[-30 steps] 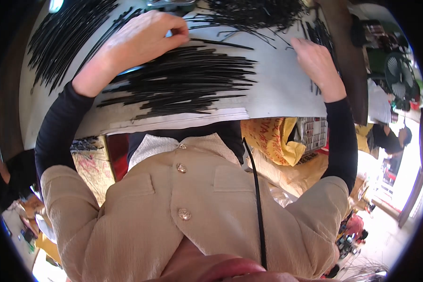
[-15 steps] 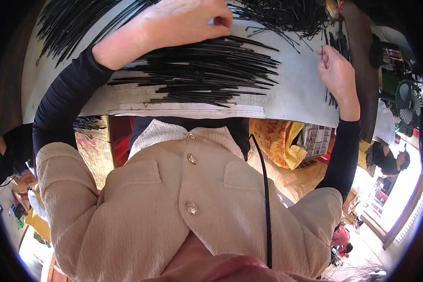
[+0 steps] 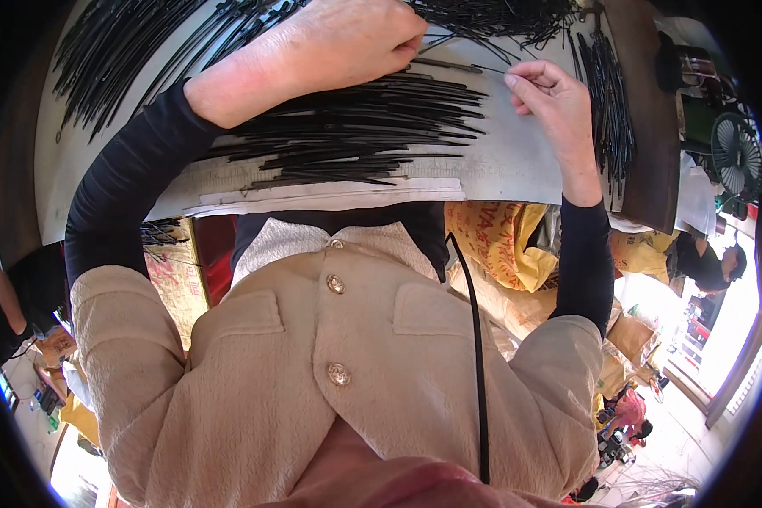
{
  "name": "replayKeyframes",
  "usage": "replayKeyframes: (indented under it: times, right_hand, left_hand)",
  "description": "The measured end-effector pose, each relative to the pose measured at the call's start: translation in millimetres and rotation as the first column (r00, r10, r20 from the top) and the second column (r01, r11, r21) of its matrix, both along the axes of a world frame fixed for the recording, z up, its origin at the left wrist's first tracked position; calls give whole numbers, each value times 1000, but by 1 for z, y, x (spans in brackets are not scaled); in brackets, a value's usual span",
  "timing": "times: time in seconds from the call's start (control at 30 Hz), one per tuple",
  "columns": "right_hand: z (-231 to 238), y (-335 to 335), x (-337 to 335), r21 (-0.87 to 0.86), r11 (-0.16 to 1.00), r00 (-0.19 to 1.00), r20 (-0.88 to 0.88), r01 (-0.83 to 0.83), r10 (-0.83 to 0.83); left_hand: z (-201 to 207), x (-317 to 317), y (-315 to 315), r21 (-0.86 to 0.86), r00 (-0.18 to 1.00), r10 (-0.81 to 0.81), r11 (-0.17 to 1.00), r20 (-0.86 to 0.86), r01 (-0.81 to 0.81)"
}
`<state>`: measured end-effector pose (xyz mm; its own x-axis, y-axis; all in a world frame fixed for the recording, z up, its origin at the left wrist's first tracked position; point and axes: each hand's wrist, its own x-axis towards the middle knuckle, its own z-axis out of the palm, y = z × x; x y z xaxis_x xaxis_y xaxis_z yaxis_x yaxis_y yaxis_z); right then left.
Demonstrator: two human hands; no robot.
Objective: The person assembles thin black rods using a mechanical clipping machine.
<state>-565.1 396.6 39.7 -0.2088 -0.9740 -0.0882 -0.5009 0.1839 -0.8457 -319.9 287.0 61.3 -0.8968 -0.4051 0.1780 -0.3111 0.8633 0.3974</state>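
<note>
Pinching thin strand (image 3: 492, 69) — right hand (image 3: 559, 106)

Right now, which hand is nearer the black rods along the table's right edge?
Right. The right hand is just left of those black rods in the picture; the left hand is much farther left, over the central pile.

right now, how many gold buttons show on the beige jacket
3 on the jacket: the top button near the picture's centre, the middle button just below, the bottom button farther down. Others may be hidden.
</note>
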Motion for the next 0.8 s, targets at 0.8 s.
replayKeyframes:
  times: [0.8]
  right_hand:
    - [7, -36, 55, -78, 972, 890, 391, -221, 234]
  left_hand:
    - [-15, 37, -19, 250, 992, 69, 967, -102, -41]
